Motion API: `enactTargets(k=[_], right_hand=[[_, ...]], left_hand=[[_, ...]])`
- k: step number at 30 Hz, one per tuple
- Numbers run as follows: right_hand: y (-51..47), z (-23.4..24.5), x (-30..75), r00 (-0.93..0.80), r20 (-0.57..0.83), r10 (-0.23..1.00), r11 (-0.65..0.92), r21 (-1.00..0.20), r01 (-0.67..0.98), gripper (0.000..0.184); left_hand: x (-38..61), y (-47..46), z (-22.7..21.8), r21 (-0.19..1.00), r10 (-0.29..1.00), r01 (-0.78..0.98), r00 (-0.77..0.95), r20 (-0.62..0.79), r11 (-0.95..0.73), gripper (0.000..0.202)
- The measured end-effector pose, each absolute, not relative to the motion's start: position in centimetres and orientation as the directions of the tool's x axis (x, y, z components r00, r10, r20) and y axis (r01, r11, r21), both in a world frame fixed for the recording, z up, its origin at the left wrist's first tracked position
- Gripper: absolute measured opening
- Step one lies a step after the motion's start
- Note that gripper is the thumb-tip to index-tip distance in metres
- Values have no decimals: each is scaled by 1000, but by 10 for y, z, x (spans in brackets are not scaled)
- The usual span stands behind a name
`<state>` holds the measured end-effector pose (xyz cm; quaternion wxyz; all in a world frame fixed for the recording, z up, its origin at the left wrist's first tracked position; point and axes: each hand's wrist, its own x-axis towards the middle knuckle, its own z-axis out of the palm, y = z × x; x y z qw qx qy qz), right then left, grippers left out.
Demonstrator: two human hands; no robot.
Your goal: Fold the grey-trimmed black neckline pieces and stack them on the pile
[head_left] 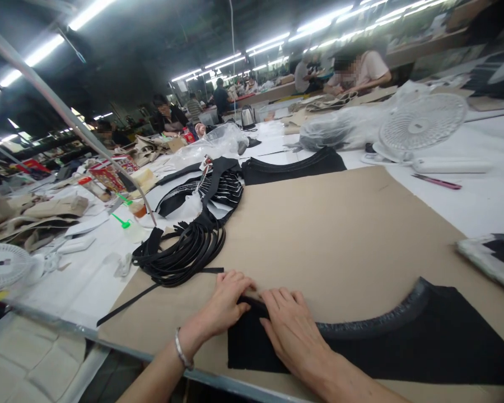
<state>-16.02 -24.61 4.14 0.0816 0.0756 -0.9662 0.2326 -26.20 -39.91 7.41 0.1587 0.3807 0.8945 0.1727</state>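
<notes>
From where I stand, the black fabric panel lies on the tan board at the near table edge. It looks light and limp, perhaps tacky along its shiny curved rim; best held by that rim, fingers beyond, thumb near. The left hand pinches the rim there; whether the right hand pinches or merely presses, I can't tell. That hand hides some cloth, and the panel's right tip is cut off.
</notes>
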Motion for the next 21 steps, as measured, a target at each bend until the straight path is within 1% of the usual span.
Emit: enactTargets(k=[3, 5, 8, 12, 16, 21], right_hand=[[-251, 48, -167, -993, 109, -44, 886, -455, -89, 20], [-253, 50, -171, -998, 56, -20, 886, -461, -44, 16], [-254, 48, -175, -1000, 21, -3, 884, -468, -13, 17], [-253, 44, -179, -1000, 20, 8, 877, -481, -2, 13], [-250, 44, -179, -1000, 9, 13, 862, -507, 7, 8], [-247, 40, -172, -998, 64, -22, 829, -556, -54, 12]], left_hand=[[-267, -397, 76, 430, 750, 637, -638, -172, 640, 18], [-270, -397, 75, 444, 761, 640, -625, -175, 627, 16], [-273, -397, 74, 474, 778, 639, -602, -182, 606, 19], [-273, -397, 74, 495, 803, 653, -569, -180, 573, 23], [-272, -397, 73, 481, 830, 694, -538, -147, 536, 23], [-272, -399, 72, 446, 851, 740, -515, -105, 503, 25]])
